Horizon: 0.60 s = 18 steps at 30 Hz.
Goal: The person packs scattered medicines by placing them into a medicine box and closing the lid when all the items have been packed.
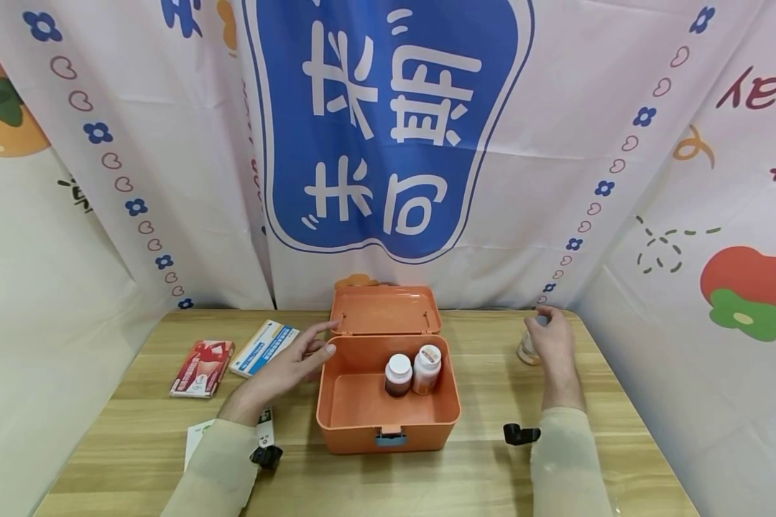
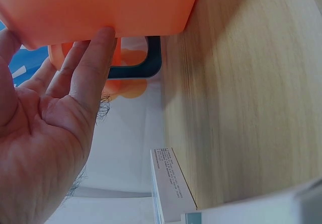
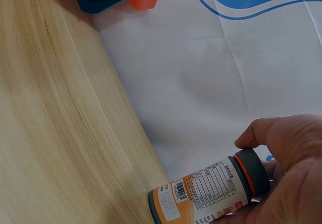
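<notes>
Wood-grain table [image 1: 485, 481] bears an orange box [image 1: 349, 439] before white printed cloth [image 1: 569, 129].

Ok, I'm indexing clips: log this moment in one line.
left hand: touching open orange box | right hand: gripping dark-capped bottle | in box: two bottles

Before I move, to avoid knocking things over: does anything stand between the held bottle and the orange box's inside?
Only the right wall of the box; nothing visible stands on the tabletop between box and bottle.
</notes>
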Tool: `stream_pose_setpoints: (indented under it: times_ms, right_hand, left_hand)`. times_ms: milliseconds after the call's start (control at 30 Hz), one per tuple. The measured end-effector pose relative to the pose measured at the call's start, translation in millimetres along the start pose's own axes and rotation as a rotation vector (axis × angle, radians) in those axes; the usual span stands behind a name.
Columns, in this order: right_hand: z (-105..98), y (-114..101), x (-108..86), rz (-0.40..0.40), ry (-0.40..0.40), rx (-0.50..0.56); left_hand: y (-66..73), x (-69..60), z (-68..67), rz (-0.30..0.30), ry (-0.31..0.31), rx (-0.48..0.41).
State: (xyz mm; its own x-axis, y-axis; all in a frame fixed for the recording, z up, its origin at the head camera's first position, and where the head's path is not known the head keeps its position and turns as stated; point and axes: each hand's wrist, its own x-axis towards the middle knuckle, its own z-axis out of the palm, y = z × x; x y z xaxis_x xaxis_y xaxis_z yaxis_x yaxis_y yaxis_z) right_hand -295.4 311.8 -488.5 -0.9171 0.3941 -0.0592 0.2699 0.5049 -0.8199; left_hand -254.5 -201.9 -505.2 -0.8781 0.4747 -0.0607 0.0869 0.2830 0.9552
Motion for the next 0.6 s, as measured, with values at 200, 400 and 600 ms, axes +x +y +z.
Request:
stream_pose_setpoints:
  times_ms: [200,400,600]
  right_hand:
    - [10,14,17.4,-0.056,0.004,0.019]
    - [32,58,68.0,-0.093,0.032,0.034]
    - [37,55,64.3,-0.100,0.018,0.099]
  left_hand:
    - [-0.1,-0.1,0.5,-0.004,0.004,-0.003]
    - [0.3,-0.2,0.3,-0.004,0.005,0.008]
    - [-0.5,0.2,0.1,0.005,-0.001,-0.005]
